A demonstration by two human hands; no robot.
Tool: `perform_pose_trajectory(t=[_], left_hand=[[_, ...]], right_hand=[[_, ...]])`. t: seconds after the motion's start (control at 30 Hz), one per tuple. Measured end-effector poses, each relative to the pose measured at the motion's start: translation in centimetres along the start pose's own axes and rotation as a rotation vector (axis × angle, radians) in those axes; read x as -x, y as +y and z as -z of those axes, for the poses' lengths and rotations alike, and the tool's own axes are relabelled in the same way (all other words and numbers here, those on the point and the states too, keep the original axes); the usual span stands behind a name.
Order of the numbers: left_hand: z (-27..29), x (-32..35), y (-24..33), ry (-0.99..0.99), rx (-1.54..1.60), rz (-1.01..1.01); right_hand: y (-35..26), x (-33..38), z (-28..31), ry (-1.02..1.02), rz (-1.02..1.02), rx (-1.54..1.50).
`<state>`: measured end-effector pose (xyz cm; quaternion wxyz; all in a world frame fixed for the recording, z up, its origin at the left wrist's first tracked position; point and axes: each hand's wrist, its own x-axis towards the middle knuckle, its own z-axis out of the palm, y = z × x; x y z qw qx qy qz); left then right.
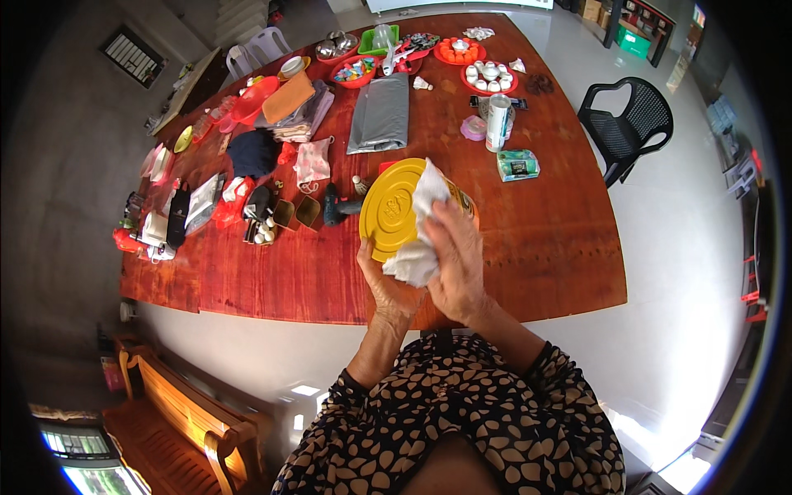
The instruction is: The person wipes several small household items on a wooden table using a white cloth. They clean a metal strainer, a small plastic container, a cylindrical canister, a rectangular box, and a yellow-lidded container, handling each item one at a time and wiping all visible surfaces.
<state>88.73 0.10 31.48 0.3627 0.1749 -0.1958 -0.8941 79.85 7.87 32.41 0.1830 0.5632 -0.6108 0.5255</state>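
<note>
A round can with a yellow plastic lid (389, 206) is tilted so that the lid faces me, over the near part of the table. My left hand (386, 289) grips it from below, thumb at the lid's lower left edge. Bunched in my right hand (459, 268) is a white cloth (431, 188), pressed against the right side of the lid and the can's rim. Most of the can's side is hidden behind the cloth and my fingers. A cordless drill (334, 206) lies just left of the can, with a shuttlecock (360, 184) beside it.
Farther back on the red wooden table (561, 247) lie a grey plastic package (381, 111), a tall canister (498, 124) and a green pack (518, 165). Clothes, bowls and red trays crowd the left and far side. A black chair (631, 120) stands at the right.
</note>
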Motion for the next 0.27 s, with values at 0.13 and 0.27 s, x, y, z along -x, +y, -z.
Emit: perform_pose_trajectory(t=[0.13, 0.27], left_hand=[[-0.1, 0.4, 0.6, -0.065, 0.002, 0.174], [0.0, 0.7, 0.9, -0.111, 0.025, 0.201]], right_hand=[[1.6, -3.4, 1.6, -0.042, -0.151, -0.193], [3.3, -5.9, 2.4, -0.275, -0.506, -0.548]])
